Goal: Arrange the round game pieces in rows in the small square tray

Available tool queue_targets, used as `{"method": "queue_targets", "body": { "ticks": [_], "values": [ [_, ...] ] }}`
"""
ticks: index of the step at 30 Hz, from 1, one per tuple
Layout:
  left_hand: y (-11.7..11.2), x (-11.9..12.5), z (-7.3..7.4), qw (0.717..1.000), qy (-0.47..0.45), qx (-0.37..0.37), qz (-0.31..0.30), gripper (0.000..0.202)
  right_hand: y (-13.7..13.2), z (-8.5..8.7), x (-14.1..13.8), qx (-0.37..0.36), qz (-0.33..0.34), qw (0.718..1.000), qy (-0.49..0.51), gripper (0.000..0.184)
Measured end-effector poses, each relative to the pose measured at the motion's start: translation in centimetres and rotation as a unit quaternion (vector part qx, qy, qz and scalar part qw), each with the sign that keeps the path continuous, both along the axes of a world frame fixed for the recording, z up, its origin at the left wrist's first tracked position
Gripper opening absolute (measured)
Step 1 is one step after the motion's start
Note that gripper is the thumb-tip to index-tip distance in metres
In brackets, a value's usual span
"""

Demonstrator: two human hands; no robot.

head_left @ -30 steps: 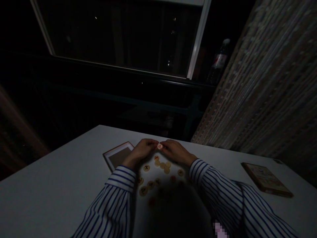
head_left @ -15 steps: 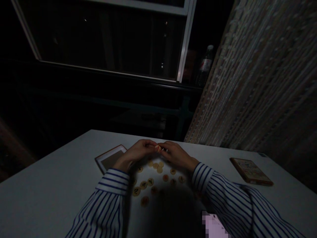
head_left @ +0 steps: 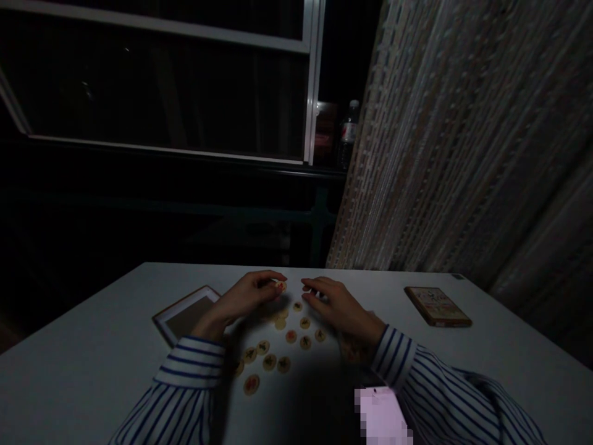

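Note:
Between the thumb and fingers of my left hand (head_left: 243, 298) is a round xiangqi piece (head_left: 280, 286) with a red character on its face. My right hand (head_left: 340, 304) hovers just across from it, thumb and fingers apart and nothing visible between them. Below and between the hands, several wooden xiangqi pieces (head_left: 269, 362) lie scattered on the white table (head_left: 106, 346). Some show dark characters, and a few, such as the red-marked piece (head_left: 251, 384), show red ones. Several blank-looking pieces (head_left: 280, 323) sit close to my left hand. More pieces are partly hidden under my right wrist.
An open shallow box part (head_left: 188, 315) lies left of my left wrist. At the right is a flat box with a printed cover (head_left: 438, 306). A pale pixelated object (head_left: 384, 417) is by my right forearm. Beyond stand a bottle (head_left: 348, 133) and a bead curtain (head_left: 417, 154).
My hands were together at one red-marked piece; now they are apart, the piece staying in my left hand. The view has shifted to the right.

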State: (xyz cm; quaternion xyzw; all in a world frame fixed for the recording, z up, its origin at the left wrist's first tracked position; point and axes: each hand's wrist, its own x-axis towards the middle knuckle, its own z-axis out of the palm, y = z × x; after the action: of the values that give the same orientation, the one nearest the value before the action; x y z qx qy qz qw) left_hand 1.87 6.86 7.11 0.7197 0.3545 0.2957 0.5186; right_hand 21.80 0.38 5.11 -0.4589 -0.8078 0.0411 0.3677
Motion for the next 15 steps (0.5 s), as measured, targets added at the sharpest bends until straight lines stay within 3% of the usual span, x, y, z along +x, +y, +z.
{"method": "queue_targets", "body": {
  "ticks": [15],
  "values": [
    [-3.8, 2.9, -1.0, 0.997, -0.028, -0.033, 0.056, 0.039, -5.8, -1.2, 4.9, -0.004, -0.07, 0.992, 0.101, 0.03]
  ]
}}
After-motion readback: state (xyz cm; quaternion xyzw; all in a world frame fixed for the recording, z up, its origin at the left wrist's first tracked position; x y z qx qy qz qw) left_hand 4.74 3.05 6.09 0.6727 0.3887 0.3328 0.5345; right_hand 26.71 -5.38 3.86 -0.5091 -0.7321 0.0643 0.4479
